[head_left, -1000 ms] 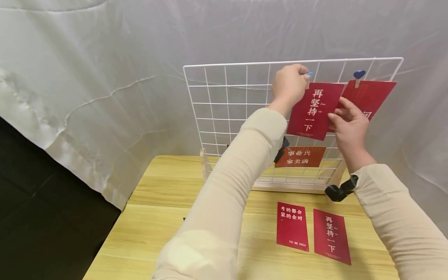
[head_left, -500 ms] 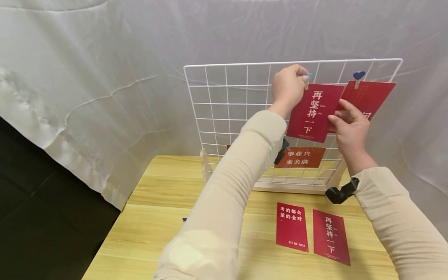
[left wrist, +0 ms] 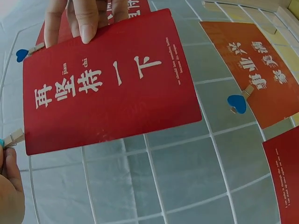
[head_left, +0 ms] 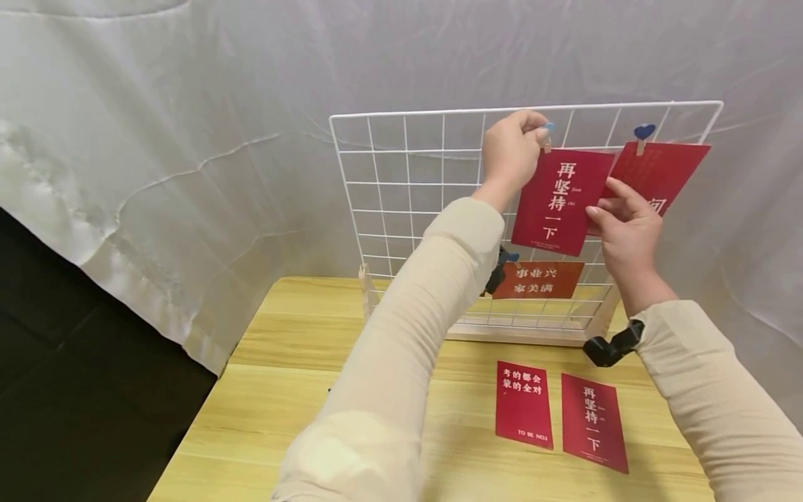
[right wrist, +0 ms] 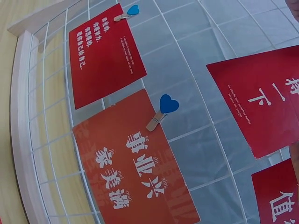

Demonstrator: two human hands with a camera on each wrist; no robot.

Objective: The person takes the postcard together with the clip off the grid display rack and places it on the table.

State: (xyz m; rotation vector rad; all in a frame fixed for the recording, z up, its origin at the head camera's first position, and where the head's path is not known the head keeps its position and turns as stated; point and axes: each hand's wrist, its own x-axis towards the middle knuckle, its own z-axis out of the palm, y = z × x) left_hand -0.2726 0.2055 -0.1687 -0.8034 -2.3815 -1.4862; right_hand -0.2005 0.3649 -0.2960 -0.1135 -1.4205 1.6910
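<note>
My left hand pinches a small wooden clothespin with a light blue heart, high on the white wire grid panel. The clothespin sits at the upper left corner of a red card with white characters. My right hand pinches that card's right edge between thumb and fingers. Behind the right hand, another red card hangs by a dark blue heart clothespin. Whether the light blue clothespin has caught a grid wire cannot be told.
Lower on the grid hang an orange-red card and a red card, each with a blue heart clothespin. Two more red cards, one with white lettering at its foot, the other beside it, lie on the wooden table.
My left hand has shifted slightly left with the clothespin, and the card's top has moved a little left with it. The right hand keeps its hold nearly in place.
</note>
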